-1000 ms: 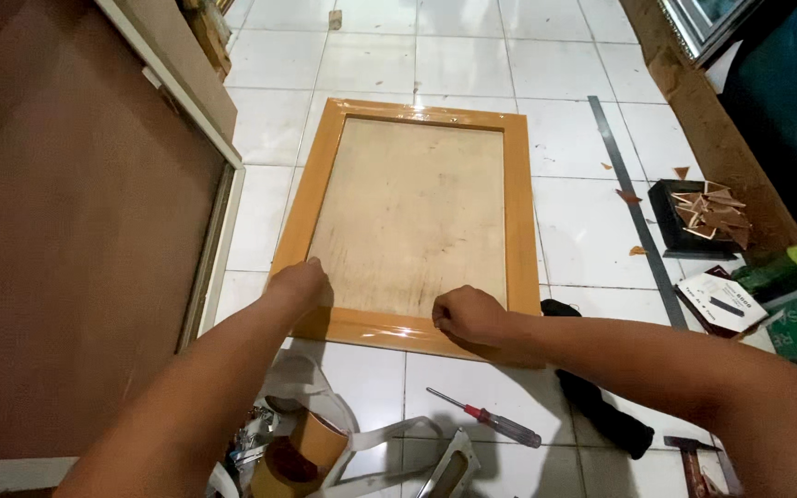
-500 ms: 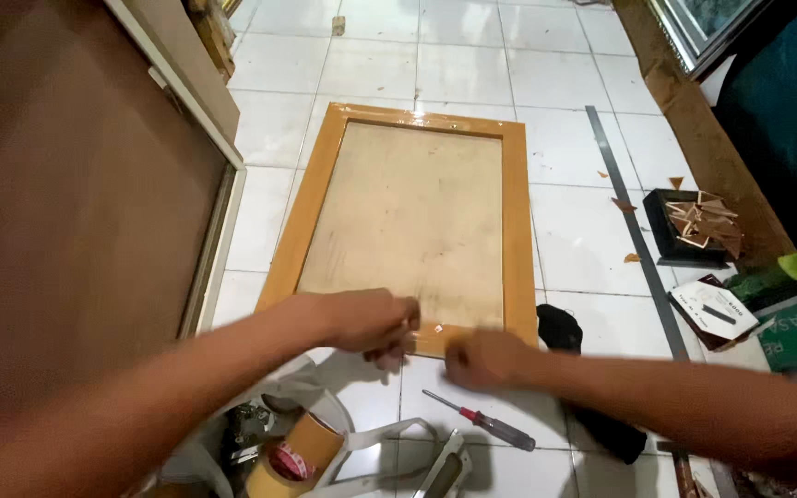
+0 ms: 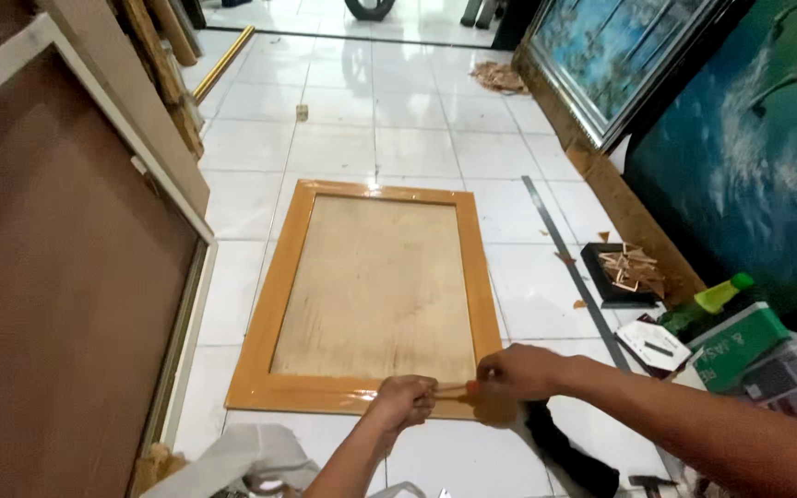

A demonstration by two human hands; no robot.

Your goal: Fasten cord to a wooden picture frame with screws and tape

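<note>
Hands, two: left hand (image 3: 402,402), right hand (image 3: 517,371), fingers pinched together on one wooden frame (image 3: 375,292).

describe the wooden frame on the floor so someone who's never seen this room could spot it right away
Start from the white tiled floor between a big brown board on the left and paintings leaning on the right. Lying flat in the middle is the frame, glossy orange-brown wood around a plain pale backing. Unlike the upright pictures, it lies flat, and both hands, left hand and right hand, meet at its near edge.
</note>
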